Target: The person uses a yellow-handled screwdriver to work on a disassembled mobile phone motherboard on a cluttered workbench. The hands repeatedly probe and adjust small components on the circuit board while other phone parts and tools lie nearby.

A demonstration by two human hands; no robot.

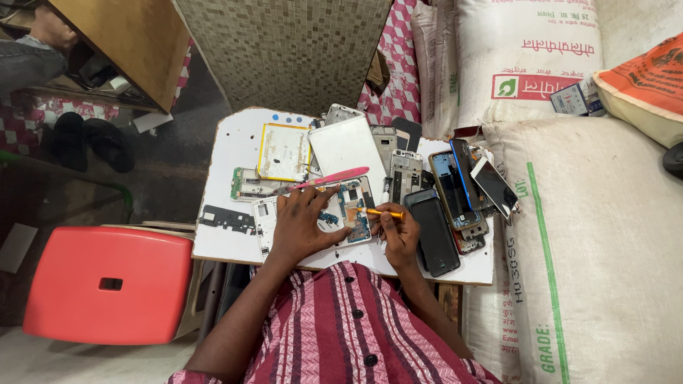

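Left hand (pixel 302 226) flat, fingers spread on one open phone (pixel 340 213). Right hand (pixel 400 231) pinches one orange screwdriver (pixel 384 212). One pink tool (pixel 334 177) at 12 o'clock; one red stool (pixel 107 284) at 8.

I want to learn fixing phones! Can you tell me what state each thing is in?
Opened phone: back off, circuit boards showing.
Left hand: flat, pressing the opened phone.
Right hand: grip closed on the orange screwdriver.
Pink tool: lying loose.
Black phone: face down.
Red stool: unoccupied.
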